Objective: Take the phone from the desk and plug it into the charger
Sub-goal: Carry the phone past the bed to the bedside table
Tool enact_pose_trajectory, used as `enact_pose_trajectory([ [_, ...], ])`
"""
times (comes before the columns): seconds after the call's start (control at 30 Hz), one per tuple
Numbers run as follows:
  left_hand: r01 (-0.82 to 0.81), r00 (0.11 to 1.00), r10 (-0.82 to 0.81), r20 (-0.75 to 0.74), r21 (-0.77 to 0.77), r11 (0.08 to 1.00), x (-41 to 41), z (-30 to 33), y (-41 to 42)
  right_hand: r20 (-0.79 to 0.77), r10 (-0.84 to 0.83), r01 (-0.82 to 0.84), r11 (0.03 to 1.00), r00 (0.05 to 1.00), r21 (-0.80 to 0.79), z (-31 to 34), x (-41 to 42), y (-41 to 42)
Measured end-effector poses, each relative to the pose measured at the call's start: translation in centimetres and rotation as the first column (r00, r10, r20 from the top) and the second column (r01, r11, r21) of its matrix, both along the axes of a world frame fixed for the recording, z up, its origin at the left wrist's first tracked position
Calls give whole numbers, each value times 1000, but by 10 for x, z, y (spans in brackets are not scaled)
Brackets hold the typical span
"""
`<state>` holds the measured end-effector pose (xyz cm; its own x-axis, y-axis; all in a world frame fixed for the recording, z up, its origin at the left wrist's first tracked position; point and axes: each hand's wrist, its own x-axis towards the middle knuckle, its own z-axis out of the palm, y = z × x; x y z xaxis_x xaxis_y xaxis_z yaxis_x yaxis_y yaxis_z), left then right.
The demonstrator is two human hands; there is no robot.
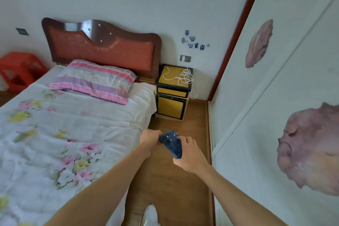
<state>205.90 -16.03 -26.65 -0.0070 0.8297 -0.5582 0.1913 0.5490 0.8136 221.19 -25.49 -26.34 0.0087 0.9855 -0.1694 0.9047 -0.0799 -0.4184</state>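
Observation:
A phone in a dark blue case (172,142) is held back side up over the wooden floor, between the bed and the wardrobe. My left hand (150,138) pinches its upper end near the camera lenses. My right hand (189,154) grips its lower end and right edge. A tangled white charger cable (184,77) lies on top of the yellow bedside cabinet (171,97), well beyond the phone. A wall socket plate (185,58) sits just above the cabinet.
A bed with a floral sheet (64,134), a striped pillow (95,79) and a red headboard fills the left. A white wardrobe door (275,115) with purple flower prints lines the right. A red plastic stool (20,69) stands far left. A narrow wooden floor strip (174,189) leads to the cabinet.

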Motion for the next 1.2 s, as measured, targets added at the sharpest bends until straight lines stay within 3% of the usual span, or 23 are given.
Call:
enact_pose_trajectory([
  [0.37, 38, 998, -38, 40, 6, 999, 36, 31, 221, 45, -25, 24, 999, 999, 32, 22, 32, 222],
  [0.53, 59, 998, -59, -16, 2, 998, 63, 20, 318, 46, -13, 11, 999, 999, 40, 12, 62, 314],
  [0.97, -44, 989, 48, 139, -29, 999, 135, 25, 537, 38, 102, -101, 995, 994, -20, 12, 154, 553],
  [1.03, -8, 999, 10, 49, -29, 1000, 144, 24, 564, 34, 109, -108, 993, 993, -37, 8, 161, 579],
  [1.2, -16, 999, 19, 33, -91, 996, 158, 13, 631, 25, 118, -116, 990, 993, -74, -10, 172, 648],
])
